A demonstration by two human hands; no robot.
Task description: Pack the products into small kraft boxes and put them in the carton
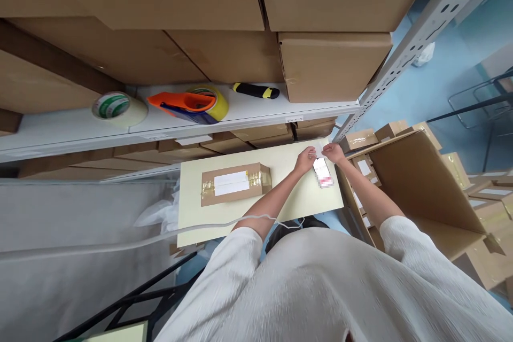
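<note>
On the far right part of the pale table (284,200), my left hand (306,160) and my right hand (333,153) are close together. Between their closed fingertips is a small, thin white slip (319,148); whether it is paper or film is too small to tell. Just below the slip, a phone (322,169) with a lit white screen lies flat, its lower part blurred. Left of my hands rests a closed cardboard box (208,197), sealed with shiny tape and bearing a white label (231,184).
Above the table, a shelf (256,112) holds large cartons (332,67), tape rolls (138,112), an orange-and-blue tape dispenser (182,100) and a utility knife (255,91). At right stands a big open carton (420,187) among smaller boxes. A pale cable (120,246) crosses before me.
</note>
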